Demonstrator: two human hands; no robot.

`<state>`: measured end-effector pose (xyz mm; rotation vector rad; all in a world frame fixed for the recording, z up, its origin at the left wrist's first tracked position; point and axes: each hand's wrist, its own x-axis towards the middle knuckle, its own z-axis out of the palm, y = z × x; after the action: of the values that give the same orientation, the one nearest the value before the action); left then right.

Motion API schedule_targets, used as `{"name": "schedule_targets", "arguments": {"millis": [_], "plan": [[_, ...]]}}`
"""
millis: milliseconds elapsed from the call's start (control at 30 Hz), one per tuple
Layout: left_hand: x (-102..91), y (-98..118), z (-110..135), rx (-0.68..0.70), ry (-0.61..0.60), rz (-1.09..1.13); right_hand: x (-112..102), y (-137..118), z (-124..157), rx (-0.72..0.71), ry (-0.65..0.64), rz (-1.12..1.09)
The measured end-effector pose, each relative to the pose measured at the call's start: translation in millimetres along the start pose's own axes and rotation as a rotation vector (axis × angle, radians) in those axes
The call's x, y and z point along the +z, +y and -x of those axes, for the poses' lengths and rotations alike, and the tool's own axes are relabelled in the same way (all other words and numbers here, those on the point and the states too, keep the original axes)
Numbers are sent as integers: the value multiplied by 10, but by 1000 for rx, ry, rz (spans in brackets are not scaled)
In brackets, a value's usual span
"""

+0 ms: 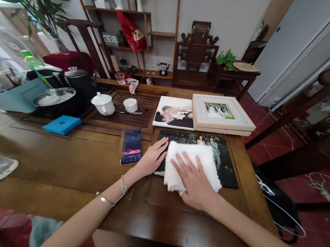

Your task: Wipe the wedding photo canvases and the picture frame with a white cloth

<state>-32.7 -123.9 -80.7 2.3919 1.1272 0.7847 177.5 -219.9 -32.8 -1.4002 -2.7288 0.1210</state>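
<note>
Polished brown wooden tabletop (pixel 84 160) spreads before you, a blue rectangular block (pixel 61 125) off to the left. Your right hand (pixel 195 182) lies flat, fingers spread, on the fluffy white cloth (pixel 190 149) — directly under your palm, over the left part of the dark rectangular photo panel (pixel 229 173), whose long axis runs left to right. Your left hand (pixel 154 156), fingers extended, rests at the panel's left edge — your right is nearer its uncovered right end.
</note>
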Motion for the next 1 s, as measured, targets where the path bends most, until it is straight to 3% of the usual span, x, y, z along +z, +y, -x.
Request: {"name": "schedule_targets", "arguments": {"millis": [167, 267, 367, 633, 700, 767, 900, 1000], "plan": [[14, -17, -14, 5, 1, -4, -37, 385, -546, 116, 6, 14], [18, -29, -16, 14, 2, -10, -70, 499, -689, 106, 11, 0], [13, -27, -8, 21, 23, -22, -103, 637, -562, 116, 15, 0], [-35, 49, -9, 3, 10, -41, -74, 1288, 124, 242, 101, 42], [-41, 59, -11, -1, 9, -40, -51, 1242, 237, 268, 113, 67], [-44, 60, -10, 5, 11, -38, -41, 1042, 365, 243, 105, 86], [-40, 45, -6, 19, 19, -41, -45, 453, 693, 74, 65, 56], [-36, 34, -4, 25, 21, -38, -52, 256, 854, -5, 31, 2]]}}
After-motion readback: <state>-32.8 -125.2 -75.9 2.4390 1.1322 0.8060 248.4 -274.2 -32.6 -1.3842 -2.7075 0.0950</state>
